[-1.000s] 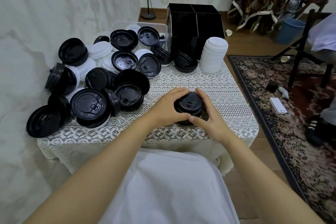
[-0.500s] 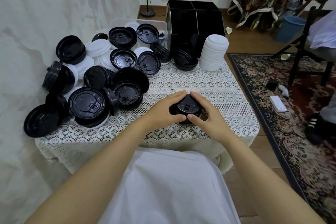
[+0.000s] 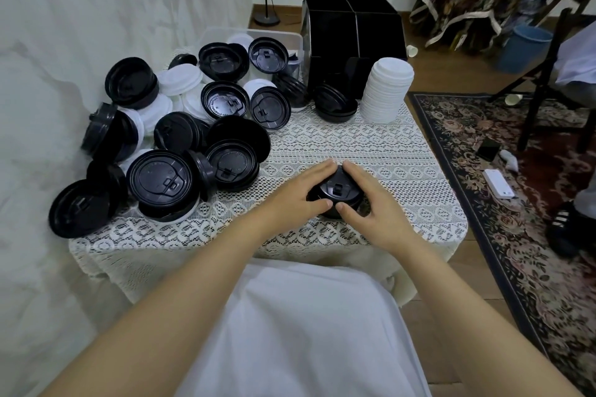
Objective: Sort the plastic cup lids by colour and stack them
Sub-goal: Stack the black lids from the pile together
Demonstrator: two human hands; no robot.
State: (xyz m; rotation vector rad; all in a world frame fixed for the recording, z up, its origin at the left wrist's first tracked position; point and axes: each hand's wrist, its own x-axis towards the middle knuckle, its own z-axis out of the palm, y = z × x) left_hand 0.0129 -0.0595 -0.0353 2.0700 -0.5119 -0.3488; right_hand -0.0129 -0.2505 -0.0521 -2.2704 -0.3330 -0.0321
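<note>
On the left a big mixed heap of black and white lids (image 3: 167,138) waits unsorted, at near centre the left hand (image 3: 298,193) and right hand (image 3: 367,200) cup a short black stack (image 3: 337,192) on the tablecloth (image 3: 371,145), and far right the white stack (image 3: 387,90) looks well advanced.
</note>
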